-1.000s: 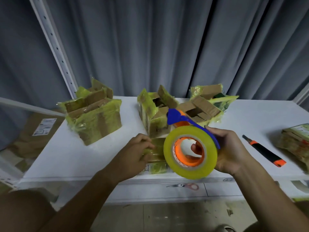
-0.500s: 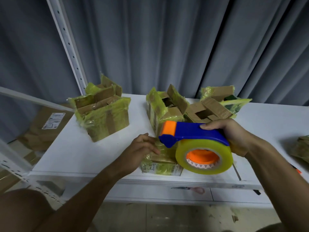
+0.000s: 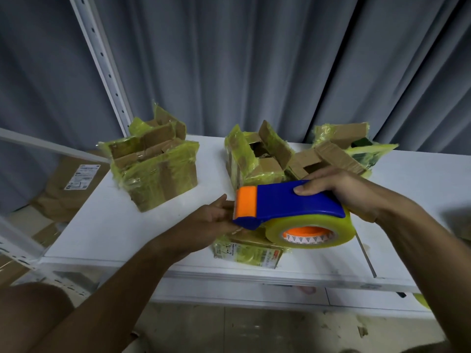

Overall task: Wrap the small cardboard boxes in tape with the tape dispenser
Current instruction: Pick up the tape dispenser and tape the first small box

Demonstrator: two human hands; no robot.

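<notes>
A small flat cardboard box [image 3: 248,250], wrapped in yellowish tape and bearing a label, lies at the front edge of the white table [image 3: 107,225]. My right hand [image 3: 341,192] grips the blue and orange tape dispenser [image 3: 288,206] by its handle, holding it level just above the box. Its yellow tape roll [image 3: 309,234] hangs underneath. My left hand [image 3: 216,217] rests on the box's left end, fingers reaching under the dispenser's orange nose; the fingertips are hidden behind it.
Three larger opened cardboard boxes wrapped in yellow tape stand behind: one at back left [image 3: 155,161], one in the middle [image 3: 257,156], one at back right [image 3: 344,151]. A white shelf upright [image 3: 102,62] rises at left. Grey curtains hang behind. More cardboard lies low at left [image 3: 74,184].
The right hand has turned the dispenser from upright, roll facing me, to level over the small box and brought its nose toward the left hand. The view has shifted right.
</notes>
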